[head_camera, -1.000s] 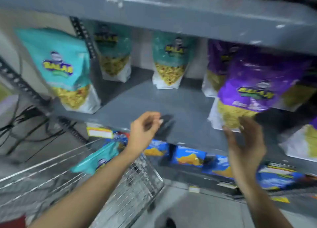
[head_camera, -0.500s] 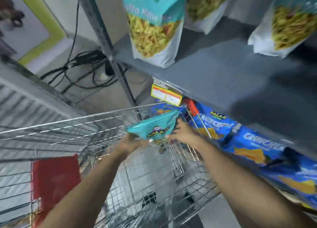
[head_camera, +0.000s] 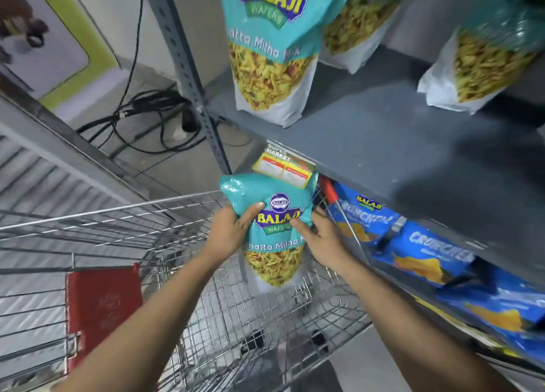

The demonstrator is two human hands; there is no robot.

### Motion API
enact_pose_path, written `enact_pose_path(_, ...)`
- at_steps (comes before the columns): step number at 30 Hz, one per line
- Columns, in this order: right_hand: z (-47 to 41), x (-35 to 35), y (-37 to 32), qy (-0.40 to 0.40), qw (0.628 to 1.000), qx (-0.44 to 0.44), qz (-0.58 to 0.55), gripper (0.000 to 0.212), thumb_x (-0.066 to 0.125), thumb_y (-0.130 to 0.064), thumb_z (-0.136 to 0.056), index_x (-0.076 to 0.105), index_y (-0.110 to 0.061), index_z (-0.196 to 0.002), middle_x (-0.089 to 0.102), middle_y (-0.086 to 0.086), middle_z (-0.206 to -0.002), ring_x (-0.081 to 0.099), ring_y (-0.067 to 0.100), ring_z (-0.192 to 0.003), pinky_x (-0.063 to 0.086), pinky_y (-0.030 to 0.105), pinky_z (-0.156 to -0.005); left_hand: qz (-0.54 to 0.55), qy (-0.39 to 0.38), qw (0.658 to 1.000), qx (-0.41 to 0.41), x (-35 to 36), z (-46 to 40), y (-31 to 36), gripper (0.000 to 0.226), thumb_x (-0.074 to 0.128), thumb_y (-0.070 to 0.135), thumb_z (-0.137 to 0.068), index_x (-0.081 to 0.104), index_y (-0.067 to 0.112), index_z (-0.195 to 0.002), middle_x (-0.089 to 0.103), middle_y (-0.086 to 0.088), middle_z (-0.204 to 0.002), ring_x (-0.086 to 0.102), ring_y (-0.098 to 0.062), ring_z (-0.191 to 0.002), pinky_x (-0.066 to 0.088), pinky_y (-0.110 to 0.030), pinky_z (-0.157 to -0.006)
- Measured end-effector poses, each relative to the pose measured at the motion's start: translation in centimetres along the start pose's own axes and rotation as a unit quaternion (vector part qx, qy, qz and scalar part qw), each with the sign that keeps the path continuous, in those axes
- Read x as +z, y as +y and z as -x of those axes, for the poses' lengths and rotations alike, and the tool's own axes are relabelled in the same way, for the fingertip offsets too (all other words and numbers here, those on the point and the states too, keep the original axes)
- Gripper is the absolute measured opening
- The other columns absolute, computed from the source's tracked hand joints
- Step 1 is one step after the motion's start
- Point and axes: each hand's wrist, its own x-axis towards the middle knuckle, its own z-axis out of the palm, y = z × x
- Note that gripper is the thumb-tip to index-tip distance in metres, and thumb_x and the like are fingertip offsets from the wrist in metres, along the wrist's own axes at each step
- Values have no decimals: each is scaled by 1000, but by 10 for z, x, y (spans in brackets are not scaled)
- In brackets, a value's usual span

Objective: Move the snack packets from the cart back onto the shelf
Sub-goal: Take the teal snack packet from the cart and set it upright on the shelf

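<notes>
Both hands clamp one teal packet point(head_camera: 272, 229) upright over the cart point(head_camera: 206, 303), left hand point(head_camera: 233, 232) and right hand point(head_camera: 320, 238) on opposite edges. Best lift straight up past the label point(head_camera: 284, 167), then stand it on the shelf point(head_camera: 368, 144) above.

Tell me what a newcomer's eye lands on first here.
First, the teal snack packet in the middle, held upright over the wire cart by the left hand and right hand. Next, a matching packet standing on the grey shelf above, and the blue chip bags on the shelf below, at right.
</notes>
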Motion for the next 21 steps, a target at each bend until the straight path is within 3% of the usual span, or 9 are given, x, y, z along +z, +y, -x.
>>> enact_pose_path(2,27,-25,-34,18,1000,-20,5,24,60,-30,-92,71,-14,-105,61,-14,-96,58,-16,-84,45,7,-70,-21,-18,1000,14,-15,9,41,39,55,48,-91,66,18,-67,71,-3,-68,59,9,-52,51,-18,-56)
enact_pose_path(4,56,-53,-66,35,999,-28,19,30,59,-40,-91,71,-13,-93,65,-5,-85,59,-2,-72,52,29,-67,-21,-53,997,42,-25,23,84,55,51,59,-86,63,11,-61,65,2,-55,52,-3,-49,46,-27,-53)
enact_pose_path(6,85,-80,-96,70,995,-67,36,37,59,-48,-88,68,-14,-77,64,0,-73,53,5,-64,49,34,-61,8,-79,993,88,-33,38,121,47,51,61,-85,64,20,-64,63,15,-48,50,9,-48,43,-18,-50)
enact_pose_path(9,114,-117,-134,110,985,-125,37,32,59,-45,-86,61,-25,-60,62,-14,-67,50,-2,-56,40,14,-52,51,-116,981,150,-38,55,169,35,51,65,-83,70,36,-80,73,26,-69,62,13,-61,49,-13,-56)
enact_pose_path(13,125,-167,-153,159,979,-129,-9,53,61,-54,-83,73,-3,-84,67,16,-89,64,42,-81,53,58,-70,34,-148,962,226,-27,45,231,42,50,66,-82,69,34,-101,77,16,-96,68,6,-85,56,-23,-75)
enact_pose_path(14,121,-181,-155,188,972,-138,4,52,62,-51,-83,73,-1,-85,67,20,-90,64,43,-83,53,60,-71,27,-150,955,253,-21,39,247,43,49,65,-83,68,32,-104,77,15,-100,68,5,-91,54,-21,-79)
enact_pose_path(17,102,-219,-158,256,954,-155,22,25,68,-33,-86,77,-10,-90,73,6,-88,69,14,-78,56,46,-68,16,-146,933,329,1,12,290,39,54,50,-88,68,23,-113,71,14,-111,63,10,-98,51,-19,-84)
enact_pose_path(19,81,-239,-157,289,943,-160,34,24,69,-29,-85,77,-7,-90,70,-4,-81,62,-3,-66,53,35,-59,24,-148,924,353,18,-13,308,33,57,36,-91,68,15,-115,67,26,-104,57,25,-90,51,-11,-79)
enact_pose_path(21,58,-253,-153,318,933,-158,57,28,69,-29,-85,77,-3,-90,69,-7,-80,61,-5,-66,48,23,-60,26,-171,919,356,33,-42,320,29,58,29,-93,67,13,-116,67,27,-104,55,30,-86,47,-1,-73)
